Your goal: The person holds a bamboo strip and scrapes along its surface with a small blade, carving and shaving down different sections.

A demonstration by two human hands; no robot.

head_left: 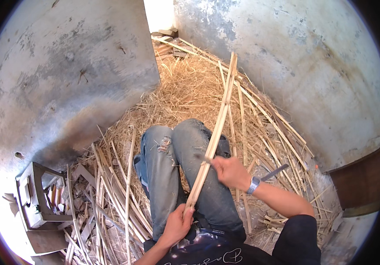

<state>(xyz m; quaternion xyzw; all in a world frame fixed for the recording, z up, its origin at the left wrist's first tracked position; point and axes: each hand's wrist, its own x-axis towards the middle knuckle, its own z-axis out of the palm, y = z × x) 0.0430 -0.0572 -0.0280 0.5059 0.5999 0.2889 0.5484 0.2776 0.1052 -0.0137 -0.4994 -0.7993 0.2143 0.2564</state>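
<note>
A long pale bamboo strip (218, 128) slants across my thighs, with a lengthwise line along it. Its near end is gripped in my left hand (179, 225), fingers wrapped round it in front of my waist. My right hand (233, 171) is closed, at the strip's right edge above my right thigh. From that fist a dark, blade-like tool (201, 157) sticks out leftward over the strip; motion blurs it, and its handle is hidden in the fingers. Just beyond my right wrist, a flat grey blade (275, 172) shows; I cannot tell what it rests on.
Long bamboo strips (119, 194) are heaped left of my legs; more strips (282, 128) lie along the right wall (295, 57). Straw-like shavings (190, 88) cover the floor ahead. A worn box-shaped frame (44, 194) stands at left, and a brown board (362, 183) at right.
</note>
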